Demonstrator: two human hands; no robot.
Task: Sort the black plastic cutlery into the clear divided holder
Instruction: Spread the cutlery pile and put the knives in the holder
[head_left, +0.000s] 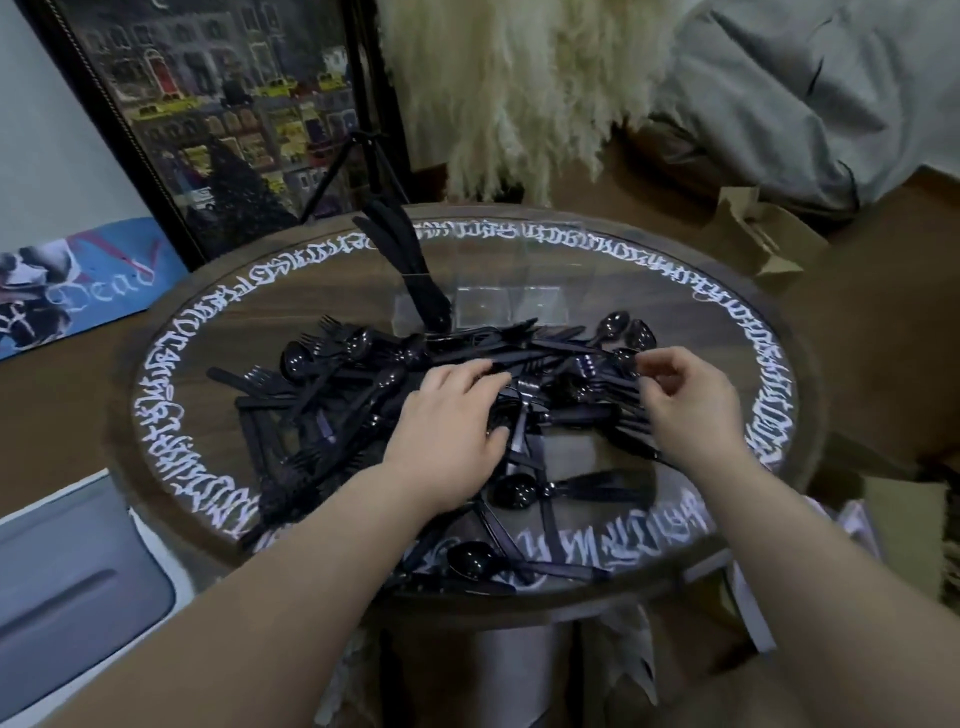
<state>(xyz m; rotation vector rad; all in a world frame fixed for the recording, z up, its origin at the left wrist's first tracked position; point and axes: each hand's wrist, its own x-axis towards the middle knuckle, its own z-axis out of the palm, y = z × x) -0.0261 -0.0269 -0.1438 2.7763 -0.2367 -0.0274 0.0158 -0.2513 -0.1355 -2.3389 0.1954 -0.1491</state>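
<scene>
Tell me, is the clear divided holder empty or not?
Not empty: black knives stand in the left compartment of the clear holder; its other compartments look empty.

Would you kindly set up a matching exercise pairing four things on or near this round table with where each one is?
1. clear holder
2. left hand
3. right hand
4. cardboard box

a. on the floor beyond the table's right edge
b. fingers spread flat on the cutlery pile
c. far side of the table, knives standing in its left compartment
d. fingertips pinching at the pile's right side

Pairs: 1-c, 2-b, 3-d, 4-a
</scene>
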